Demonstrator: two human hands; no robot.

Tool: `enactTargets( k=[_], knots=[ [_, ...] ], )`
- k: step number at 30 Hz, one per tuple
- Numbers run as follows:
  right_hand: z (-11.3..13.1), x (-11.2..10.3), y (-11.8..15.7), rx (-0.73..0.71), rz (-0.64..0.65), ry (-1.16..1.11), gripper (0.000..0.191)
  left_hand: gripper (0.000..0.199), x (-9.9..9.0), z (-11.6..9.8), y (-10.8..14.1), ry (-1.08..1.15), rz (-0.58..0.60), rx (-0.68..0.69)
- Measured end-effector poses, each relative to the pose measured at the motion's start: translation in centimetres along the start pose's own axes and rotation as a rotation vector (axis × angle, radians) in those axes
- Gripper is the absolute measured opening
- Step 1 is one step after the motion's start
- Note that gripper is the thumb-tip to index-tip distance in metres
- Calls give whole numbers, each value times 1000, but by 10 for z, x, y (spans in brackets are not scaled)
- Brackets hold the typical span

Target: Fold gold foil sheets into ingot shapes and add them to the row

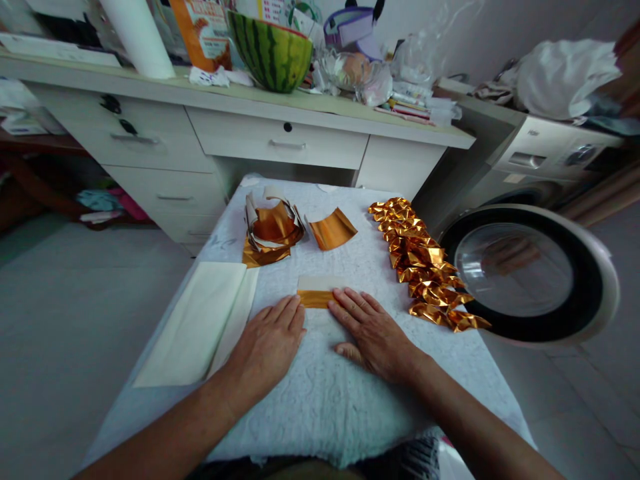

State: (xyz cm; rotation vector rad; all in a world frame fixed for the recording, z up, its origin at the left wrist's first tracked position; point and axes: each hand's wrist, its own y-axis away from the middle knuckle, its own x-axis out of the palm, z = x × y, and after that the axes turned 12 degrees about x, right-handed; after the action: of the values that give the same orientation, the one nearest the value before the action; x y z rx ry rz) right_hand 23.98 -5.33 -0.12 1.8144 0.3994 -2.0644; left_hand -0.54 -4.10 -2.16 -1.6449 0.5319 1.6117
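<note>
A small sheet of gold foil paper (316, 299) lies on the cloth-covered table, its near edge folded up so a gold strip shows below a pale strip. My left hand (274, 337) lies flat with its fingertips at the sheet's left end. At the right end, the outstretched fingers of my right hand (374, 333) press on the fold. Just beyond lies a curled gold sheet (334, 230), and left of it a loose roll of gold foil papers (274, 225). Folded gold foil pieces (417, 260) stand in rows to the right.
Pale paper sheets (193, 323) lie at the table's left. Behind stands a white drawer desk (280, 143) bearing a cut watermelon (273, 50), an orange packet (204, 33) and plastic bags. A washing machine's open round door (595, 273) juts close to the table's right edge.
</note>
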Motion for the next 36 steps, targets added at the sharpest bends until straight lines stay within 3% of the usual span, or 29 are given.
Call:
enactTargets(
  k=[9,13,17,20,25,30,36],
  knots=[
    [-6,-10,10,92,21,-43,66,26,-13,2,-10,56,61,7],
    [-2,-25,-6,140,-31,-97,43,28,-27,1,-28,40,98,-17],
    [7,-38,-28,172,-56,-123,18,18,-34,-1,-43,-8,149,-23],
    [13,-35,-40,145,-76,-85,22,18,-31,-1,-47,20,121,-20],
    [11,-18,-46,179,-212,-23,32,16,-22,0,-46,97,74,-28],
    [7,-11,-44,154,-207,-120,20,15,-22,2,-43,168,55,-54],
    [5,-6,-45,114,-219,-203,24,17,-20,5,-40,220,21,-68]
  ],
)
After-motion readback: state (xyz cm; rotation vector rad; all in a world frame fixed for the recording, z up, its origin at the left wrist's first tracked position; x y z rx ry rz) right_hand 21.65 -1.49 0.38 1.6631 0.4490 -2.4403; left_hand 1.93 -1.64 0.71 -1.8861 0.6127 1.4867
